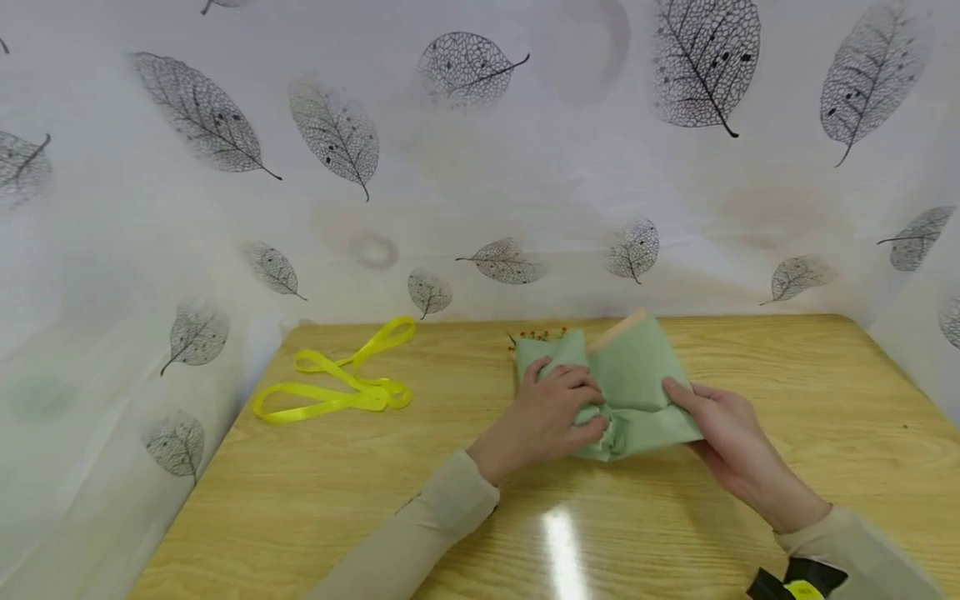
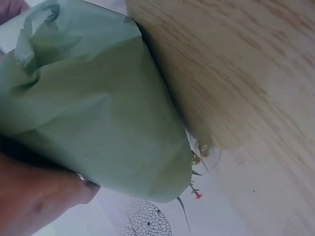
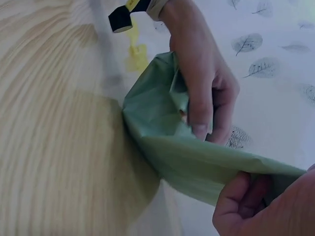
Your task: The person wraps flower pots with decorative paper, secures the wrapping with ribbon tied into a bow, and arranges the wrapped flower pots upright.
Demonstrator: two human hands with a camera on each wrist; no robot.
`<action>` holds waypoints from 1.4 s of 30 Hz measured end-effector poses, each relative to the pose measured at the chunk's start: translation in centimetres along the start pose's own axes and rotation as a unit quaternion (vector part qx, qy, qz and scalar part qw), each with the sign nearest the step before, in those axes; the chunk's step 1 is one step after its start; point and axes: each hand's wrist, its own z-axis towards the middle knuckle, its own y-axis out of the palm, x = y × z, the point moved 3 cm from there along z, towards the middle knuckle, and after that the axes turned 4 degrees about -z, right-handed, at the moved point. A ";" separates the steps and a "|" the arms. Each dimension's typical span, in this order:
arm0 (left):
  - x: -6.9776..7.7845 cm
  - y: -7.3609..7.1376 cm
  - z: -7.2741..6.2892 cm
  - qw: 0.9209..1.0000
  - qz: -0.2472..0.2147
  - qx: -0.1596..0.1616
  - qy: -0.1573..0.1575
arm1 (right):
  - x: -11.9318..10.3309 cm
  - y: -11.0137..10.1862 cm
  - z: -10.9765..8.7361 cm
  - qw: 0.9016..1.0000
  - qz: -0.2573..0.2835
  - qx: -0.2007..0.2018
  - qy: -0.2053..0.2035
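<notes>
Green wrapping paper (image 1: pixel 637 375) lies folded round a small bunch of flowers (image 1: pixel 542 336) on the table. Only the tiny orange-red heads and thin leaves of the flowers poke out past the far edge; the rest is hidden. My left hand (image 1: pixel 555 408) grips the gathered left part of the paper, its fingers bent over the folds. On the other side, my right hand (image 1: pixel 723 433) pinches the paper's right edge between thumb and fingers and holds that flap slightly raised. A paler peach-coloured strip shows along the flap's top edge.
A looped yellow ribbon (image 1: pixel 352 392) lies at the left of the wooden table (image 1: pixel 825 400). Behind the table hangs a white sheet (image 1: pixel 480 183) printed with dark leaves. A black and yellow strap device (image 1: pixel 802 581) sits at the right wrist.
</notes>
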 end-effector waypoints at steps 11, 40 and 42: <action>-0.1 -0.2 -0.2 0.989 -0.087 0.112 -0.051 | -1.8 2.8 -0.4 0.999 0.003 -0.002 -0.033; -2.6 -2.3 -1.5 0.934 -0.281 0.065 -0.212 | -3.3 6.3 -0.6 0.988 -0.087 0.052 -0.119; -2.7 -2.2 -1.4 0.929 -0.297 0.059 -0.214 | -3.4 6.7 -0.6 0.985 -0.099 0.060 -0.128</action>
